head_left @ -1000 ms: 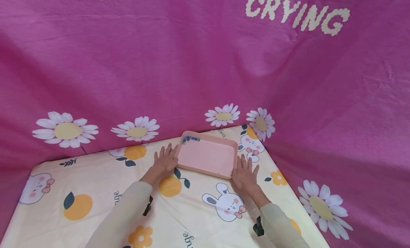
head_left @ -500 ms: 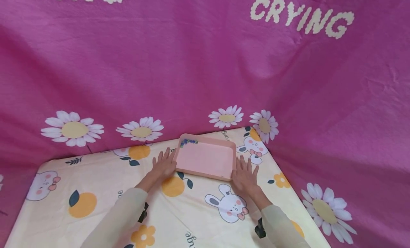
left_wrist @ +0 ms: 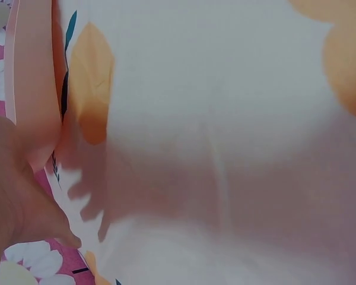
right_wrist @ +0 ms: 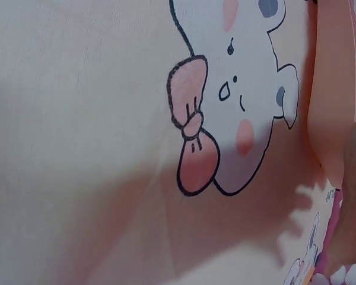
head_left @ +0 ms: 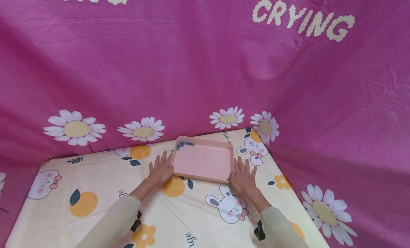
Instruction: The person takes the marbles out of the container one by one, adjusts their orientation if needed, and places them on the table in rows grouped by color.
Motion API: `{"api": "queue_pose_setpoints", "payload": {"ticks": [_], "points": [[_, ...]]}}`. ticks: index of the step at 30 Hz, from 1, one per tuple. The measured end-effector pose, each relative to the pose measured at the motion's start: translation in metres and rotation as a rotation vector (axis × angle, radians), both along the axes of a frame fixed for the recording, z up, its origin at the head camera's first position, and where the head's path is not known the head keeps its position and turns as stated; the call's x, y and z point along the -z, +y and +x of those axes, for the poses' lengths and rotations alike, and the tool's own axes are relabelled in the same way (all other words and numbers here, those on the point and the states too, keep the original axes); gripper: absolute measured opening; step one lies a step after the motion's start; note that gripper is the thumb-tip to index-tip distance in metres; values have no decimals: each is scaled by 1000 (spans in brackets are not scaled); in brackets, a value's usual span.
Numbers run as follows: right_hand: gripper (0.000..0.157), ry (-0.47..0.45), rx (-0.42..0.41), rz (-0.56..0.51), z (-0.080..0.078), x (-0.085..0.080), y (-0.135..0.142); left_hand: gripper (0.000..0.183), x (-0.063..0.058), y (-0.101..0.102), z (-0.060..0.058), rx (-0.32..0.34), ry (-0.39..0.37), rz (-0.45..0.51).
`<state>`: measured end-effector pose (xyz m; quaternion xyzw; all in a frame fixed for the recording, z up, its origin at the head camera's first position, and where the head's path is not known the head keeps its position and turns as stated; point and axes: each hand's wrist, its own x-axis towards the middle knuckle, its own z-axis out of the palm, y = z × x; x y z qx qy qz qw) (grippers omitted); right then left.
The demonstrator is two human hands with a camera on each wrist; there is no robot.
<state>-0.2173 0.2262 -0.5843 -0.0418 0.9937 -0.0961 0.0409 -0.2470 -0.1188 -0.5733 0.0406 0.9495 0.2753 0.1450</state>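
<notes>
The left hand (head_left: 161, 169) and right hand (head_left: 243, 176) rested, fingers spread, against opposite ends of the pink rectangular tray (head_left: 202, 159), which sat between them. Small blue-green balls (head_left: 185, 143), possibly marbles, occupied the tray's far left corner. The printed tablecloth (head_left: 109, 169) beneath bore the fragment "nge". Behind, the magenta curtain (head_left: 179, 70) read "CRYING" in pale lettering (head_left: 305, 22).

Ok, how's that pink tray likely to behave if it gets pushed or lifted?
The pink tray looks fairly stiff, as its walls stand straight. Wide and low, it probably won't tip over easily. The small, rounded-looking pieces clustered in its far left corner may roll if it tilts.
</notes>
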Motion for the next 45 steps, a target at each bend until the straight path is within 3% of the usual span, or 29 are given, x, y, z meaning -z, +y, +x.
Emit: {"api": "queue_pose_setpoints", "payload": {"ticks": [8,16,21,32,45], "points": [[64,7,-23,2,1,2,-7,65,6,-8,13,-29,3,-2],[65,24,-49,29,2,2,-12,64,3,-13,26,-50,33,29],[63,8,-69,15,3,1,-14,64,4,-15,34,-74,47,10],[61,65,-107,58,7,1,-20,64,4,-20,53,-105,80,-8],[60,73,-161,33,13,0,-28,63,5,-27,81,-163,55,31]]}}
